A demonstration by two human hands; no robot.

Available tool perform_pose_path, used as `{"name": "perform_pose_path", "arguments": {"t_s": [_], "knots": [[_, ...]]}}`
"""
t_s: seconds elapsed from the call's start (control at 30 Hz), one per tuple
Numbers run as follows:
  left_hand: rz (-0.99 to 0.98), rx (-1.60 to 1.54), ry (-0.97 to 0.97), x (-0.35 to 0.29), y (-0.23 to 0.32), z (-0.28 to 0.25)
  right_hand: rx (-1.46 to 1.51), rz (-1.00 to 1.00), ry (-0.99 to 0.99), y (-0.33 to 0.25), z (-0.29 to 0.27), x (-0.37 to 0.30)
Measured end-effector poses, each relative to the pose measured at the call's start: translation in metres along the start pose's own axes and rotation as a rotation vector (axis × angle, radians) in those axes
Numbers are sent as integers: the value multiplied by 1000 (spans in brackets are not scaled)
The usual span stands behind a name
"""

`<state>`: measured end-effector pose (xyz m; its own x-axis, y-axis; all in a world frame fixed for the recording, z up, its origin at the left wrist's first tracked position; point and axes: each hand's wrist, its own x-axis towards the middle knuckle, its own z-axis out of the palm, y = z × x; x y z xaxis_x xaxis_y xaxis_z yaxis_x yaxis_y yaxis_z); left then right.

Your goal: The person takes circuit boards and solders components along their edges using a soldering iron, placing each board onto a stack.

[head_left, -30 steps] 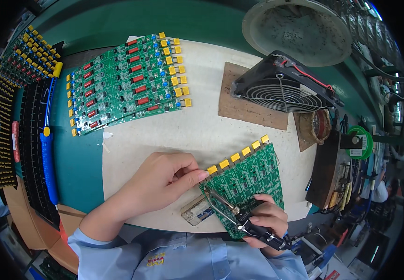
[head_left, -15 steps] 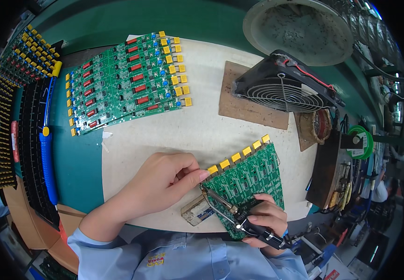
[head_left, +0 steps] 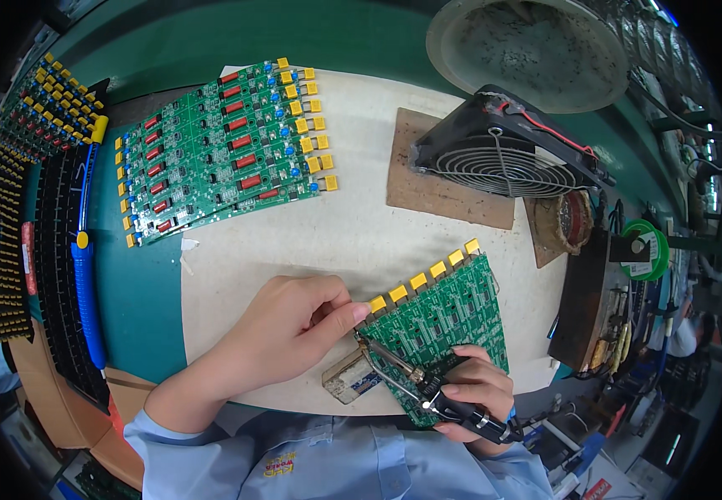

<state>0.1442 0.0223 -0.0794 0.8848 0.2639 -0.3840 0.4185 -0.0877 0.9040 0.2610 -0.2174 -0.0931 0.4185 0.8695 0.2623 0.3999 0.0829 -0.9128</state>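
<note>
My left hand [head_left: 294,321] is closed in a pinch at the left corner of a green circuit board [head_left: 453,308], thumb and finger on a yellow block component [head_left: 378,305]. Several more such blocks line the board's upper edge. In my right hand [head_left: 488,385] is a black soldering iron [head_left: 465,414] with a thin metal guide along its barrel. Its tip points up and left, close beneath the left fingertips at the board's corner; whether it touches a lead is too small to tell. The iron and right hand cover the board's lower part.
Overlapping populated circuit boards [head_left: 228,150] lie at the back left. A black fan [head_left: 503,154] stands on brown board [head_left: 411,175], below a round extraction hood [head_left: 528,54]. A blue desoldering pump [head_left: 86,292] and black rack [head_left: 61,275] are left; a green solder spool [head_left: 657,254] is right.
Hands, board and iron hold nearly the same pose. The whole view has shifted very slightly; nothing was let go or picked up.
</note>
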Motion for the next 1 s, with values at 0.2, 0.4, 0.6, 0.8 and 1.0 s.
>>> {"name": "perform_pose_path", "arguments": {"t_s": [0.2, 0.4, 0.6, 0.8, 1.0], "knots": [[-8, -38, -10, 0, -1, -1, 21, -17, 9, 1, -1, -1], [-13, -45, -12, 1, -1, 0, 206, -77, 261, 10, -10, -15], [-22, -81, 12, 1, -3, 3, -353, 243, 784, 26, -48, -2], [4, -38, 48, 0, -3, 4, -315, 225, 880, 28, -43, -8], [169, 193, 92, -1, -1, 2, -281, 200, 859, 25, -47, -5]]}}
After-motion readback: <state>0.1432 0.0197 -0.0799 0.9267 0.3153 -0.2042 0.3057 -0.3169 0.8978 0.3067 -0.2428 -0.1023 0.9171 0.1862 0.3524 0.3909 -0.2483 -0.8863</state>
